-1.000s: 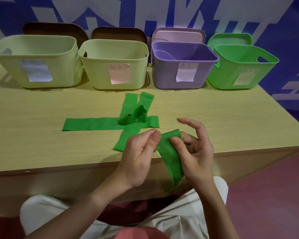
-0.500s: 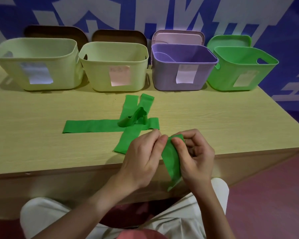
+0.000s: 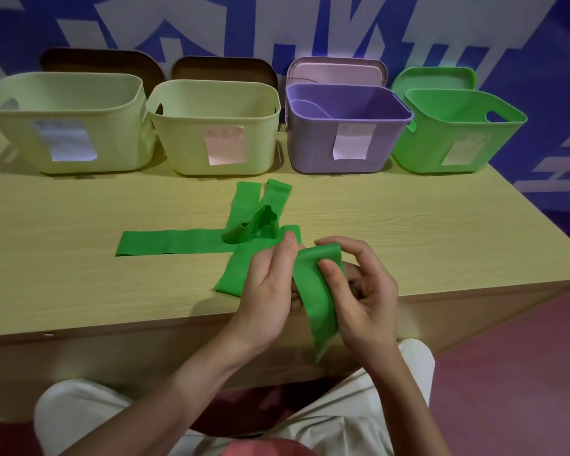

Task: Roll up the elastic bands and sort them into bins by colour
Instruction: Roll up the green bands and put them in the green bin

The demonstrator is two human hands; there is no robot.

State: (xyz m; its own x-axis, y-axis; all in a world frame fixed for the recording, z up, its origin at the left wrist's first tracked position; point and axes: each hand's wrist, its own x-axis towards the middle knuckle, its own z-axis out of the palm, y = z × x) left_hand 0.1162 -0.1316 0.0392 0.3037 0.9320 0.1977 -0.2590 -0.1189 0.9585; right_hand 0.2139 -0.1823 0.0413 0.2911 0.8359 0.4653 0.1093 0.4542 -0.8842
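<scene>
A green elastic band [image 3: 313,291] is held just above the near edge of the desk [image 3: 79,284], gripped by both hands: the left hand [image 3: 270,291] is curled round its left edge, while the right hand [image 3: 362,304] pinches it with the thumb on the front face and the fingers bent behind. The top of the band is folded over into what looks like the first turn of a roll, and the free tail hangs down past the desk edge toward the lap.

The start of a roll is judged the weakest point — the material looks springy, and if the pinch is eased while the fingers are shifted for another turn, the fold may be sprung open and the turn lost. The hanging tail is unsupported; a skewed pull could let the roll be wound into a cone instead of a neat cylinder, or the band could be dropped off the desk altogether.

More green bands [image 3: 185,240] lie crossed on the desk just beyond the hands, one of them buckled upward [image 3: 254,225]. The left knuckles are very near this pile, so it could be snagged or dragged when the hands are moved forward.

The green bin [image 3: 458,133] stands at the far right of the row, beside the purple bin [image 3: 343,133] — a loose roll tossed from here could be uncurled in flight or landed in the wrong bin.
</scene>
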